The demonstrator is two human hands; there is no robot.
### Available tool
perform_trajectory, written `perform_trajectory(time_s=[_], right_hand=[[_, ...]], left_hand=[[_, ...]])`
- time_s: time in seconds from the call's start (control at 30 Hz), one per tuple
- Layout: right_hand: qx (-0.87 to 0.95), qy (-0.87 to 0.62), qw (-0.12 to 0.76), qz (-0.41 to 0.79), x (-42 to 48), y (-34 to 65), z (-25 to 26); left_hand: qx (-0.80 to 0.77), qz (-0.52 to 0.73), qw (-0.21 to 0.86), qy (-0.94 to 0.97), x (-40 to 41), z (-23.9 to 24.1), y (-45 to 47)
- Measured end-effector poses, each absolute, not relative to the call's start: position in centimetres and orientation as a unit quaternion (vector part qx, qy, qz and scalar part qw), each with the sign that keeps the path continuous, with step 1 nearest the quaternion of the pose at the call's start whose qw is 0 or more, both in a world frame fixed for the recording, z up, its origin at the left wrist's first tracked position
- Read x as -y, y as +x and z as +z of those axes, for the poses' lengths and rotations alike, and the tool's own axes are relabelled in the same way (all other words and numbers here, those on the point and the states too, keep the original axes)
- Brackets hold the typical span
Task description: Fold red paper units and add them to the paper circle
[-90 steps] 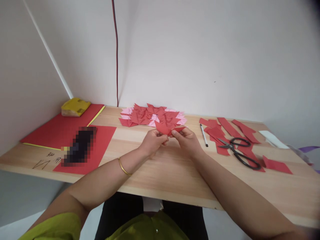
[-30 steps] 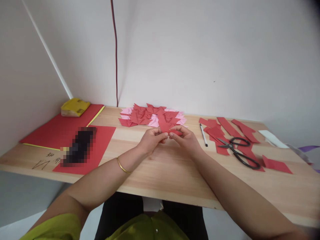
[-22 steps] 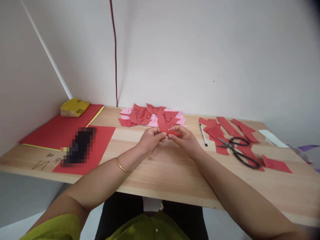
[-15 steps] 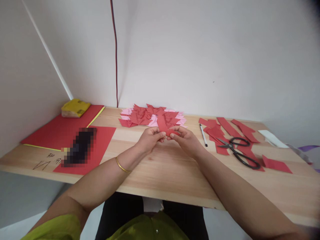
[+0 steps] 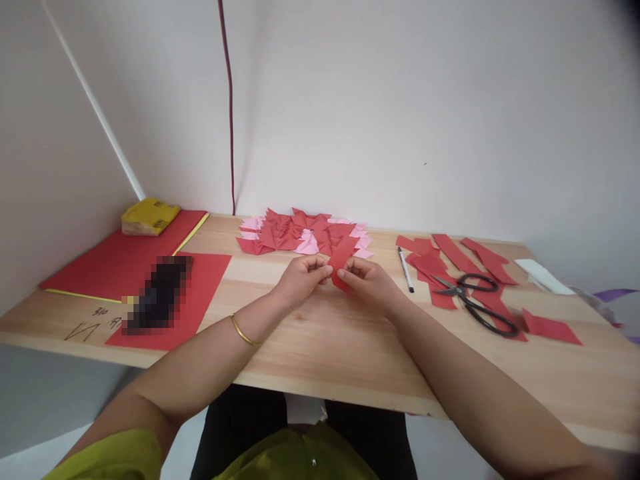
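Observation:
Over the middle of the wooden table (image 5: 340, 347), my left hand (image 5: 300, 280) and my right hand (image 5: 367, 283) pinch one small piece of red paper (image 5: 343, 259) between them, fingertips nearly touching. The paper stands partly folded and tilts up to the right. Just behind it lies a pile of folded red and pink paper pieces (image 5: 305, 233), fanned out near the wall.
Black scissors (image 5: 475, 300) rest on several red paper strips (image 5: 450, 257) at the right, beside a pen (image 5: 405, 269). Red sheets (image 5: 125, 257), a pixelated dark object (image 5: 157, 293) and a yellow packet (image 5: 150, 215) occupy the left. A red cord (image 5: 227, 100) hangs down the wall.
The red piece has been turned and refolded between my fingers; it now leans up to the right. Both hands stayed in about the same spot.

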State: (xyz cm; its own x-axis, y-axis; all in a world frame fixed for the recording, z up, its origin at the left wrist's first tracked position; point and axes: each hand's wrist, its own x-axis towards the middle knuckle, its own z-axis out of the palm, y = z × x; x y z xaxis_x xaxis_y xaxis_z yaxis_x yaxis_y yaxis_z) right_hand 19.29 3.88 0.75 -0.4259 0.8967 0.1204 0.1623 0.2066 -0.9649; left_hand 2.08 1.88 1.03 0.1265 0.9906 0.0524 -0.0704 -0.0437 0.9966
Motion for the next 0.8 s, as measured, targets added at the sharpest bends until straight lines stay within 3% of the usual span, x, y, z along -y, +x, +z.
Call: perform_trajectory(time_s=[0.63,0.8], right_hand=[[0.663,-0.384,0.381,0.517,-3.6,18.73,0.45],[0.623,-0.345,0.428,0.557,-3.83,18.63,0.08]], left_hand=[[-0.416,0.489,0.582,0.5,-1.96,0.71,2.28],[-0.428,0.464,0.57,0.526,-1.61,1.17,2.33]])
